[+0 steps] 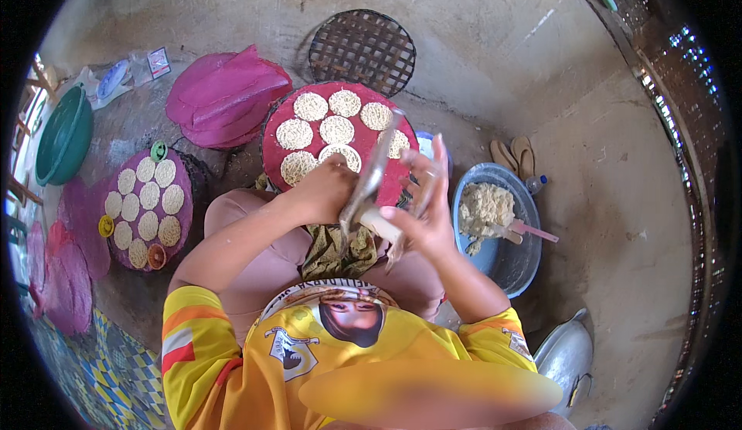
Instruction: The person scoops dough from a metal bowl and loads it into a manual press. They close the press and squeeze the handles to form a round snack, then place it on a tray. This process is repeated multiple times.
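My left hand [327, 189] is closed around one side of a metal hand press [368, 181], above the near edge of a round tray covered with red mesh [371, 189]. My right hand [426, 198] is at the press's other side with fingers spread, blurred by motion; a pale cylindrical part [379, 224] with bits of dough lies by its thumb, and whether it grips this is unclear. Several round lacy discs of dough strands [336, 130] lie on the red mesh. A white ring [340, 155] surrounds one disc just beyond my left hand.
At right, a blue-grey basin [498, 273] holds dough [487, 207] and a pink-handled utensil [539, 231]. At left is a second tray of discs [145, 210]. Pink mesh sheets [226, 99], a woven bamboo tray [362, 53], a green basin [65, 134], sandals [522, 155] and a metal pan [565, 354] lie around.
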Tool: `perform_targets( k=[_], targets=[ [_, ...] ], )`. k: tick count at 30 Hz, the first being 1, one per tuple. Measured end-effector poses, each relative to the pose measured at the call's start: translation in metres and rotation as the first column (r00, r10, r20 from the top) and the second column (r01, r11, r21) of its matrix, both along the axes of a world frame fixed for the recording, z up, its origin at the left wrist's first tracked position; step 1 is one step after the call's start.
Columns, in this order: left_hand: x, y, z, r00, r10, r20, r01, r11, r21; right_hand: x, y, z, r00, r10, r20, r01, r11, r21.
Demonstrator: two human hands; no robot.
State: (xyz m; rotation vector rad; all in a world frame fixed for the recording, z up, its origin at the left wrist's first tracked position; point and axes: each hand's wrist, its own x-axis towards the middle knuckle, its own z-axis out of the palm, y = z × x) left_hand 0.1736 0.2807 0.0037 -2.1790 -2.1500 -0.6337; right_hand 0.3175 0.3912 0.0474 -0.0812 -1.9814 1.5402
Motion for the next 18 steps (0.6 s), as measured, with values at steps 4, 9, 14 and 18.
perform_targets(
  k=[4, 9, 14, 18],
  targets=[
    [0.011, 0.023, -0.003, 0.995, 0.069, 0.067, -0.075, 0.993, 0.087, -0.004, 0.036, 0.033, 0.935, 0.353, 0.028, -0.335, 0.909, -0.246],
    [0.053, 0.049, -0.040, 0.471, -0.024, 0.882, -0.706, 0.589, 0.393, -0.012, 0.078, 0.081, 0.945, 0.273, -0.182, -0.319, 0.894, -0.315],
    [0.084, 0.064, -0.054, -0.922, 0.086, 0.379, 0.353, 0.591, 0.725, -0.057, 0.109, 0.091, 0.942, 0.302, -0.149, -0.336, 0.819, -0.465],
    [0.085, 0.063, -0.051, -0.955, 0.144, 0.258, 0.295, 0.520, 0.801, -0.098, 0.119, 0.064, 0.905, 0.425, 0.003, -0.347, 0.744, -0.572]
  ],
)
